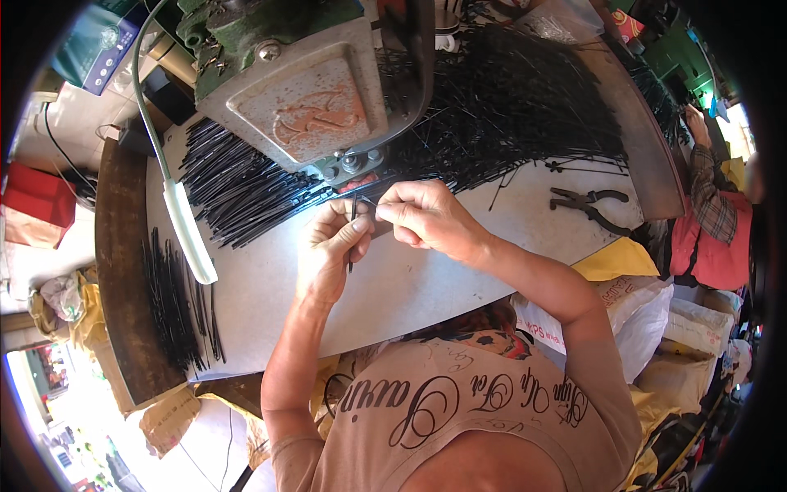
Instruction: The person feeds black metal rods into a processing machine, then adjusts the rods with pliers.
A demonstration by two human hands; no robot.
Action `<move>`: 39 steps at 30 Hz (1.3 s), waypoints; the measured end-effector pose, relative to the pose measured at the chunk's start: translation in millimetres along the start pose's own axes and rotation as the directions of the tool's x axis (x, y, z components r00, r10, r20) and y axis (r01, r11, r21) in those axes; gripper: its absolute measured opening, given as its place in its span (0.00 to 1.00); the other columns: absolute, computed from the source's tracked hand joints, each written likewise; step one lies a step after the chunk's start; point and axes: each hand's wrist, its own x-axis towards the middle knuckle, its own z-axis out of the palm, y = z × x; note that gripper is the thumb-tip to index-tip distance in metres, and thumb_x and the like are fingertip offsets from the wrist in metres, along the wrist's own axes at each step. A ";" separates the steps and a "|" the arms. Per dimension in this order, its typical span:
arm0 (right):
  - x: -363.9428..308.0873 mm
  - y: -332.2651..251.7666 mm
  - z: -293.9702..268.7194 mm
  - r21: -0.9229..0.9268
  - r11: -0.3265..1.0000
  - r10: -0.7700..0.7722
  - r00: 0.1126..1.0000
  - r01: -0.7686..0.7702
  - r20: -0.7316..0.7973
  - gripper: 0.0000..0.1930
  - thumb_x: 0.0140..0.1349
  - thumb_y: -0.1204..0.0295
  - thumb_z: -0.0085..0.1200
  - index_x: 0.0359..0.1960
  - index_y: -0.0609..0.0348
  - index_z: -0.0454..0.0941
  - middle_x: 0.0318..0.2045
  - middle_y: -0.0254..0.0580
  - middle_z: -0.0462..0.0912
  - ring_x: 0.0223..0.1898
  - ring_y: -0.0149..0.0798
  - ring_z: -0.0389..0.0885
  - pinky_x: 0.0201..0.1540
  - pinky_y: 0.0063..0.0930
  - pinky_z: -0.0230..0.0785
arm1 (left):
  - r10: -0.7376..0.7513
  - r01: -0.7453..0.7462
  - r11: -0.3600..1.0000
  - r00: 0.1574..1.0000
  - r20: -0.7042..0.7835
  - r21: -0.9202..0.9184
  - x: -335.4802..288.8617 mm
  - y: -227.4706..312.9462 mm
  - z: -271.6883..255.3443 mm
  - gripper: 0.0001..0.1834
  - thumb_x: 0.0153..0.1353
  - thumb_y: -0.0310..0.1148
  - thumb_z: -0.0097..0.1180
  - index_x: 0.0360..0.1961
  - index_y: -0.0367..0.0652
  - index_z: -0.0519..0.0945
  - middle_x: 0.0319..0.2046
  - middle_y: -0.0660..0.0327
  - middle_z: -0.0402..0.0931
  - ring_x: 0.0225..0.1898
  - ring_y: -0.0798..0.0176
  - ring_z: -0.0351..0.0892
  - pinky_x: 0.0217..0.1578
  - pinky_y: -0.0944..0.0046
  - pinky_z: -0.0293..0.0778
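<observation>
My left hand [328, 250] pinches a thin black rod [352, 262] between thumb and fingers, its lower end sticking out below. Close beside it, my right hand [430, 217] is closed, with thumb and index finger pressed together near the rod's upper part. Whatever sits in those right fingertips is too small to make out. Both hands are just in front of a worn grey and green machine head [303, 98], with metal bolts [351, 162] at its base. Behind the left hand lies a bundle of similar black rods [246, 193].
A tangled heap of thin black pieces [516, 98] covers the table's far right. Pliers [590, 205] lie on the pale tabletop [410, 287]. A white lamp [188, 234] hangs at left, above a smaller rod pile [168, 303]. Another person [713, 221] sits at far right.
</observation>
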 end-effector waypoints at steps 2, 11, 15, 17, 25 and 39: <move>0.7 -1.4 -2.3 0.031 0.999 0.007 1.000 -0.007 0.015 0.07 0.58 0.73 0.46 0.28 0.64 0.72 0.13 0.29 0.66 0.14 0.19 0.62 0.14 0.13 0.50 | 0.000 0.000 1.000 1.000 0.027 -0.003 0.9 -0.8 -3.9 0.07 0.57 0.26 0.50 0.36 0.36 0.75 0.23 0.63 0.73 0.18 0.75 0.64 0.17 0.78 0.57; 1.8 -7.3 -4.2 -0.056 0.998 -0.034 0.999 0.035 0.015 0.07 0.58 0.73 0.47 0.29 0.67 0.72 0.15 0.28 0.66 0.16 0.20 0.62 0.16 0.14 0.51 | -0.100 0.100 0.995 0.995 -0.022 -0.001 2.5 6.3 -3.5 0.11 0.56 0.28 0.51 0.40 0.35 0.75 0.19 0.62 0.72 0.13 0.75 0.61 0.11 0.79 0.51; 0.6 -8.2 -1.6 -0.085 0.996 -0.032 0.999 0.034 0.023 0.07 0.58 0.73 0.47 0.30 0.67 0.72 0.14 0.28 0.66 0.15 0.20 0.62 0.16 0.15 0.52 | -0.117 0.116 0.993 0.992 -0.038 -0.012 2.0 5.8 -4.0 0.10 0.55 0.28 0.53 0.39 0.35 0.76 0.18 0.62 0.72 0.13 0.76 0.61 0.11 0.79 0.51; 0.3 -8.0 -1.5 -0.091 0.995 -0.029 0.999 0.031 0.021 0.07 0.58 0.73 0.47 0.30 0.67 0.72 0.14 0.28 0.66 0.15 0.20 0.61 0.16 0.14 0.52 | -0.071 0.075 0.995 0.996 -0.050 0.070 1.3 4.4 -5.2 0.08 0.55 0.25 0.51 0.37 0.38 0.77 0.20 0.64 0.72 0.16 0.77 0.63 0.16 0.79 0.55; 0.0 -2.2 1.4 -0.284 0.949 -0.138 0.990 0.136 0.014 0.05 0.58 0.75 0.48 0.30 0.65 0.72 0.13 0.28 0.66 0.15 0.19 0.62 0.15 0.15 0.53 | -0.040 0.048 0.996 0.992 -0.116 0.073 1.2 2.3 -3.6 0.09 0.50 0.27 0.59 0.34 0.37 0.78 0.16 0.66 0.70 0.13 0.77 0.61 0.12 0.79 0.50; -0.9 -1.2 -0.5 -0.456 0.866 -0.222 0.975 0.204 0.014 0.04 0.57 0.76 0.48 0.30 0.65 0.72 0.15 0.28 0.68 0.17 0.18 0.62 0.17 0.15 0.54 | 0.105 -0.061 0.962 0.983 -0.154 0.264 -2.5 3.4 4.1 0.12 0.49 0.23 0.58 0.36 0.34 0.77 0.20 0.67 0.71 0.18 0.77 0.64 0.17 0.79 0.60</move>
